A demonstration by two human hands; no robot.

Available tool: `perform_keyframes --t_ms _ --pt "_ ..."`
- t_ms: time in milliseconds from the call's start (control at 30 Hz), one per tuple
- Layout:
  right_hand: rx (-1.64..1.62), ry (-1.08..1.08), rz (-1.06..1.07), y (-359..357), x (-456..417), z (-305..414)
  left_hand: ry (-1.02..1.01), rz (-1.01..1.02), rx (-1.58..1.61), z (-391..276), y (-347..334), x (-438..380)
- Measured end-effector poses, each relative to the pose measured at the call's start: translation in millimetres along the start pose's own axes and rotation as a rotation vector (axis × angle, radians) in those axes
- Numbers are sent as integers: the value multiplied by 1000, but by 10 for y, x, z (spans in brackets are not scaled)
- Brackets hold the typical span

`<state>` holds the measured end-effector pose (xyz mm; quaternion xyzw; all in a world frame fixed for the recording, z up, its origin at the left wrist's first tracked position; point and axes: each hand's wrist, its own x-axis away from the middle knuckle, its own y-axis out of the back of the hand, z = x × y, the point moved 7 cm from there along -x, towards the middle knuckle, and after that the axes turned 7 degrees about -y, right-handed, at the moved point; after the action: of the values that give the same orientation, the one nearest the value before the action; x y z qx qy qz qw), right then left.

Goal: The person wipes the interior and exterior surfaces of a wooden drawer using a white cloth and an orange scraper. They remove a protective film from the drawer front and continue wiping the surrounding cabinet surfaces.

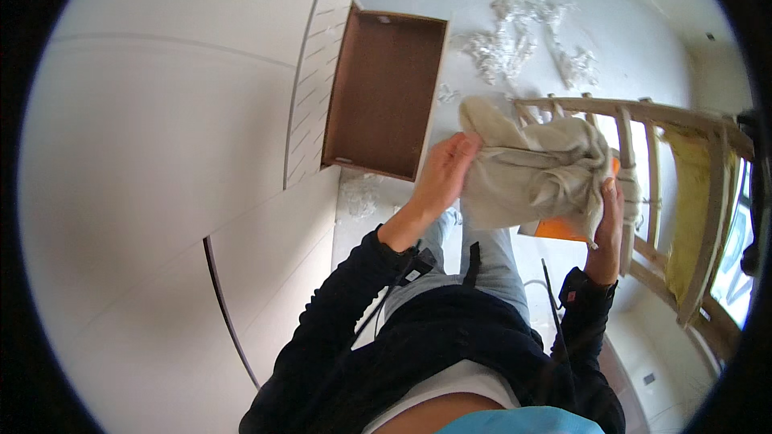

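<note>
A greyish-beige cloth [531,175], bunched and creased, is stretched between my two hands in front of my legs. My left hand [449,163] grips its left edge with the fingertips. On the other side, my right hand [610,211] holds the cloth's right edge, thumb uppermost; some of its fingers are hidden. Part of an orange thing [561,229] shows beneath and beside the cloth, too covered to identify. Left of the cloth, a brown open drawer [389,96] stands out from a white cabinet.
White cabinet panels [181,150] fill the left side. Crumpled whitish plastic-like scraps [512,36] lie on the pale floor beyond the drawer. A wooden ladder-like frame [639,111] stands at the right, with yellow material [687,211] on it. A black cable hangs near each forearm.
</note>
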<state>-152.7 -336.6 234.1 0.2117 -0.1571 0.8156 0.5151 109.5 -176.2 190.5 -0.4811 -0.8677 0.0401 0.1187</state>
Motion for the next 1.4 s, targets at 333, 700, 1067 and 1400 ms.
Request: perform_keyframes --t_ms 333,700,1067,1400 --pt "-7 -160 -20 -961 -1389 -1015 21 -576 -180 449 1727 -95" --pt "346 -41 674 -2326 -1921 -863 160 -875 -1138 -575 2415 -516" --pt "-121 -471 683 -3359 -2036 -2145 181 -220 -806 -39 1458 -666" --pt "-343 -454 990 -3672 -2543 -2754 -102 -614 -824 1087 2632 -807"
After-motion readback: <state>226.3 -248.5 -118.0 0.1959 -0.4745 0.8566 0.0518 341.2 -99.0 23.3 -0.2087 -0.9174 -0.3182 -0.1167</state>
